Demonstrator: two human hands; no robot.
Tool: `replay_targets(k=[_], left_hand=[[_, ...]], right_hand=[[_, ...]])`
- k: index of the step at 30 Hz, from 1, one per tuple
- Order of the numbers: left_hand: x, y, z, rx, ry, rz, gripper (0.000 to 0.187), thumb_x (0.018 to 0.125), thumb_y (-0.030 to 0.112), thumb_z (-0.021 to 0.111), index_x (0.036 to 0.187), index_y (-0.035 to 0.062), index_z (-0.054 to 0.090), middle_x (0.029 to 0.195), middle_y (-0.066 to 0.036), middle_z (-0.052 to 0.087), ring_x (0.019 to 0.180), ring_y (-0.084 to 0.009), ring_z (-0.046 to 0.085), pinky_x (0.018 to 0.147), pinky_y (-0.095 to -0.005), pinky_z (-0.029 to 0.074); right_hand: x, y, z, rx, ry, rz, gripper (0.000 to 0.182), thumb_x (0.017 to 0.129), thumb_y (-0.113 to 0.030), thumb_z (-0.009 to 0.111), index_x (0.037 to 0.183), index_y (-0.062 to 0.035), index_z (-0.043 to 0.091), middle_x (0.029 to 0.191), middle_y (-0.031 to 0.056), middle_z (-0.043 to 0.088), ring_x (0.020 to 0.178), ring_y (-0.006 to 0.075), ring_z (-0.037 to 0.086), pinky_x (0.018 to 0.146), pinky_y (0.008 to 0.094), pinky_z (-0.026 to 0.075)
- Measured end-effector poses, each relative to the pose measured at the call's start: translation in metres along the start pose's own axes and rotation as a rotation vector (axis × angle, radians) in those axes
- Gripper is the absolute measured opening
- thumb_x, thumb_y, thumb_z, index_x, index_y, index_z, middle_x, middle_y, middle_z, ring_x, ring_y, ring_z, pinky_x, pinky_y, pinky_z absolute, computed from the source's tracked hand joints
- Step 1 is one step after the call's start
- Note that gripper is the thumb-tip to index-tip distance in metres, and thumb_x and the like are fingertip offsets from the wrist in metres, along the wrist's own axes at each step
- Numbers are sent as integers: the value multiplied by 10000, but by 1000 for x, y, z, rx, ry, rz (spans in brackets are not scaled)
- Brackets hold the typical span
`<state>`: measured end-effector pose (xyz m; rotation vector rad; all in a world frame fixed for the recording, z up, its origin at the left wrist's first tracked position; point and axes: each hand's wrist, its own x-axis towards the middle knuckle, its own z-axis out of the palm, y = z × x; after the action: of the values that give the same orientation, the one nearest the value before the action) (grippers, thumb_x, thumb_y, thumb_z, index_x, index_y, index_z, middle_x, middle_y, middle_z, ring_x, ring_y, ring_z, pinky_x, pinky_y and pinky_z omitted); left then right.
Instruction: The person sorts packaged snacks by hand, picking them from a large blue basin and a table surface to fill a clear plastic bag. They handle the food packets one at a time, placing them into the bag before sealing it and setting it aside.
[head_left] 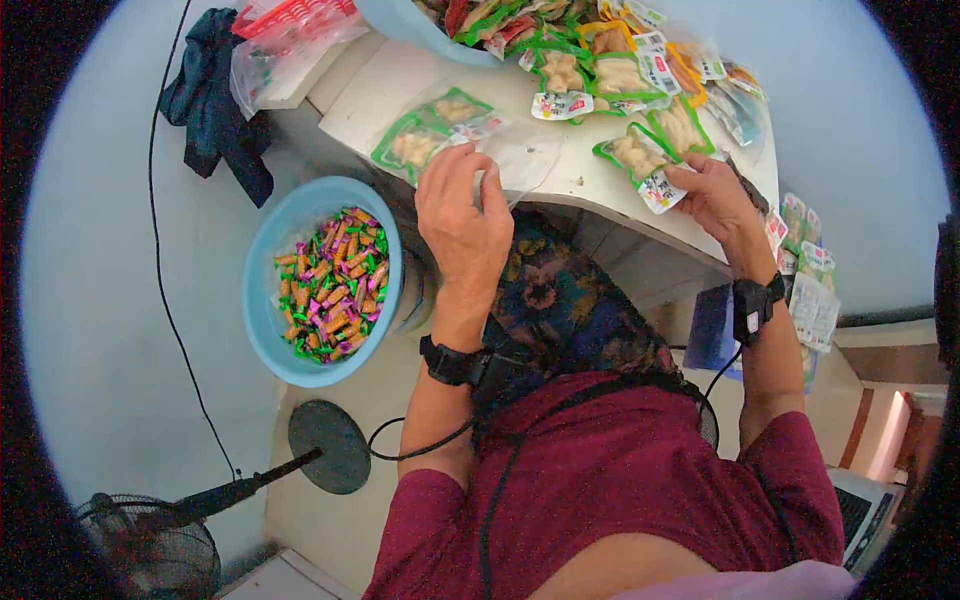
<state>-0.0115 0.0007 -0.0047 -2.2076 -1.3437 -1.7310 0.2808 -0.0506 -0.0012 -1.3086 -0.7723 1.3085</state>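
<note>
My left hand [465, 215] has its fingers closed on the edge of a clear plastic bag [530, 165] at the front of the white table. Inside that bag lie green-edged snack packets [425, 138] with pale pieces showing through. Between the thumb and fingers of my right hand [722, 200] is a green-edged snack packet [640, 160], held just above the tabletop. Another green-edged packet [678, 128] lies right behind it. Farther back is a heap of similar packets [610, 75], some with orange edges.
A blue basin [395, 300] of small wrapped sweets stands left of my legs. Another blue basin [405, 25] with packets sits on the white table [370, 80]. A fan [150, 540] stands lower left. Dark clothing [215, 110] hangs at the left; packets [815, 290] are at the right.
</note>
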Motion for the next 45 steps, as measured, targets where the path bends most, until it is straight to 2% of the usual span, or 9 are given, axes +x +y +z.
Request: replay_targets(k=[2, 7, 13, 17, 18, 21, 27, 39, 45], left_hand=[[-2, 0, 3, -35, 4, -11, 123, 743, -3, 650, 857, 25, 613, 1002, -143, 644, 998, -339, 587, 880, -430, 447], [2, 2, 1, 1, -10, -3, 109, 760, 23, 673, 865, 30, 642, 1012, -139, 673, 978, -315, 624, 878, -389, 477], [2, 4, 2, -23, -8, -27, 104, 762, 21, 672, 862, 29, 645, 1023, -141, 674, 985, -306, 628, 886, -382, 475], [3, 5, 3, -74, 13, -62, 103, 765, 23, 669, 865, 31, 646, 1020, -140, 676, 985, -305, 631, 885, -382, 477], [3, 6, 3, -69, 16, -62, 101, 767, 24, 669, 865, 31, 646, 1019, -139, 676, 983, -305, 632, 884, -382, 478], [5, 6, 0, -59, 19, -60, 96, 772, 27, 667, 865, 32, 644, 1016, -137, 678, 978, -307, 635, 881, -381, 481], [9, 5, -3, -71, 37, -58, 88, 778, 29, 666, 862, 26, 640, 1013, -134, 679, 972, -311, 637, 879, -381, 484], [14, 2, -8, -111, 48, -57, 119, 777, 24, 666, 893, 20, 643, 1012, -138, 680, 987, -311, 639, 895, -383, 479], [11, 0, -5, -87, 46, -21, 114, 786, 29, 659, 899, 28, 644, 1011, -138, 677, 998, -323, 632, 896, -389, 480]], right_hand=[[-3, 2, 0, 52, 12, -9, 274, 886, -129, 634, 1099, 31, 575, 1000, 109, 669, 833, 185, 679, 717, 347, 587], [-21, -3, 10, 112, 9, -33, 313, 891, -108, 624, 1159, 33, 543, 1003, 104, 670, 848, 189, 681, 729, 356, 589], [-40, 12, 41, 270, -232, 75, 353, 915, -122, 600, 1209, 41, 491, 1060, 118, 654, 887, 196, 673, 778, 337, 575], [-34, 15, 76, 425, -326, 106, 328, 945, -91, 543, 1229, 51, 462, 1138, 134, 614, 1000, 216, 639, 888, 367, 545], [-33, 13, 84, 448, -332, 104, 356, 937, -72, 547, 1261, 32, 443, 1159, 138, 612, 979, 200, 654, 837, 330, 562], [-25, 19, 101, 517, -385, 99, 362, 957, -68, 505, 1278, 61, 396, 1235, 159, 552, 1087, 244, 599, 947, 393, 516], [-16, 30, 124, 630, -392, 78, 356, 968, -51, 459, 1291, 71, 369, 1262, 181, 525, 1129, 280, 573, 976, 434, 492], [19, 28, 160, 574, -307, 16, 296, 952, -37, 475, 1232, 37, 413, 1184, 170, 567, 1067, 273, 598, 930, 438, 509], [34, 31, 174, 626, -460, -44, 274, 892, 13, 523, 1164, -11, 508, 1104, 109, 612, 967, 224, 621, 802, 344, 528]])
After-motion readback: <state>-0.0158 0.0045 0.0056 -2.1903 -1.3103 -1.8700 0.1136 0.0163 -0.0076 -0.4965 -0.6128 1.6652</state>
